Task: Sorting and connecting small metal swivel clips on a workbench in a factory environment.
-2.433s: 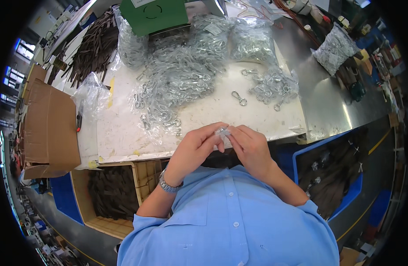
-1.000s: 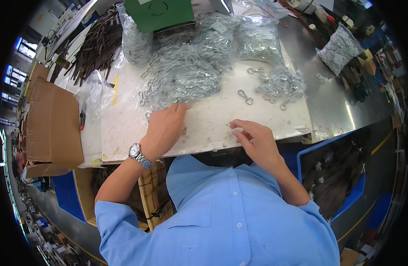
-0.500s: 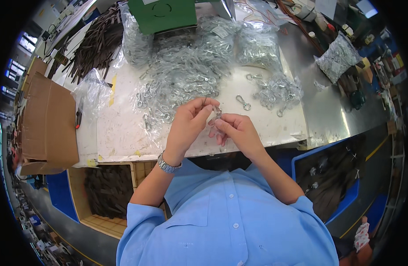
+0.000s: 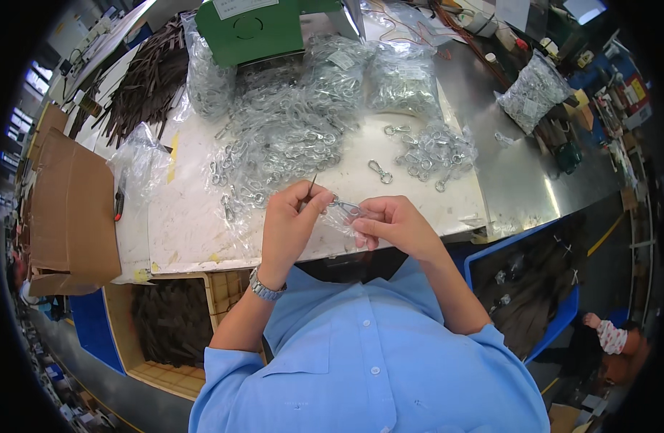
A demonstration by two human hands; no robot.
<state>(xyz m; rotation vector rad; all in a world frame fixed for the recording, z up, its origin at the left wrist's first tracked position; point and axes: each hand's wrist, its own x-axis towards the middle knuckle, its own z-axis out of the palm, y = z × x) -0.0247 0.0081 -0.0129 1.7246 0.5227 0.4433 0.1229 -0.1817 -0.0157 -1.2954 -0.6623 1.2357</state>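
A metal snap hook (image 4: 346, 206) spans the gap between my two hands, above the front part of the white worktop. Its one end is pinched by my left hand (image 4: 294, 216), from which a thin dark pointed thing (image 4: 313, 184) also sticks up; its kind is not clear. My right hand (image 4: 398, 225) closes its thumb and fingers on the hook's other end. Clear plastic film (image 4: 335, 219) hangs below the hook between the hands. A single bare snap hook (image 4: 380, 172) lies just beyond my right hand.
Bagged snap hooks (image 4: 289, 141) heap up behind my hands, a smaller pile (image 4: 437, 153) to the right. A green box (image 4: 256, 35) stands at the back. Left are a cardboard box (image 4: 72, 206), dark strips (image 4: 148, 79) and a red-handled tool (image 4: 119, 202). A blue bin (image 4: 556, 335) sits below right.
My hands have drawn slightly apart, and the snap hook now lies nearly level between them. The dark pointed thing stands out more above my left hand. The whole view has shifted a little.
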